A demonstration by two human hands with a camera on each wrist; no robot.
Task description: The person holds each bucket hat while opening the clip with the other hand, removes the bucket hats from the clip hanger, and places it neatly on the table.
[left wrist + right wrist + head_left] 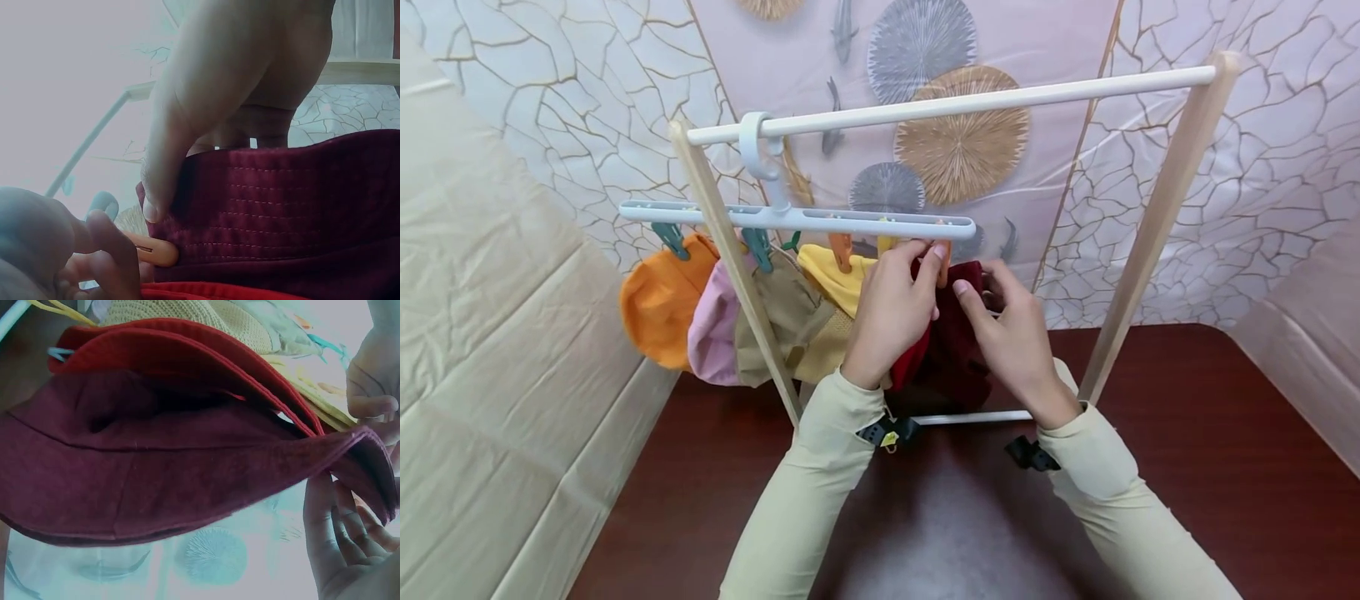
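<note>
A maroon bucket hat (955,342) hangs near the right end of the pale blue hanger (700,213). With its thumb and fingers, my left hand (891,304) pinches an orange clothespin (944,267) there; the left wrist view shows that clothespin (156,250) over the maroon brim's edge. My right hand (1018,337) pinches the same brim, thumb on one face and fingers behind it. Just left of the maroon hat is a red hat (169,353), partly hidden by my left hand in the head view.
Further left hang yellow (827,271), beige (782,304), pink (722,329) and orange (662,304) hats, some under green clothespins (758,247). The hanger hooks on a white rod (955,104) between wooden posts (1161,229). Below is a dark red table (1210,467).
</note>
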